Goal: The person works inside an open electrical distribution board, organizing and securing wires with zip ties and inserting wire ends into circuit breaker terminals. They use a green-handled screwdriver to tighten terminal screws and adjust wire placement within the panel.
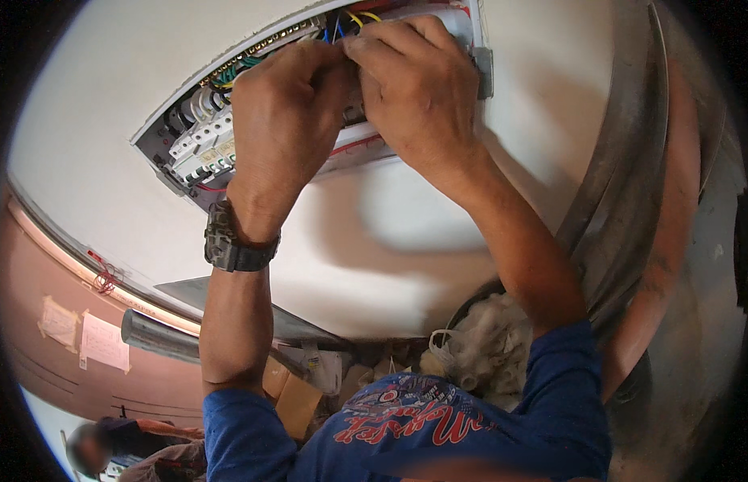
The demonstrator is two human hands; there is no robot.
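Observation:
An electrical panel box [153,146] is set in the white wall, and both of my hands are raised inside it. My left hand [282,112], with a dark watch on the wrist, is closed, its fingertips bunched near the right hand's. The fingers of my right hand [422,88] are also closed in a pinch. Blue wires [326,34] and yellow wires [367,15] show just beyond the fingertips; what is pinched is hidden. Left of my hands sit a row of white circuit breakers [205,149], green wires [226,75] and a brass terminal bar [269,40].
White wall [551,72] surrounds the box. Below are a cardboard box [291,394] and a heap of pale fluffy material [494,341]. A grey pipe [161,336] juts out at left, near taped papers [105,343]. Another person [149,438] is at the lower left.

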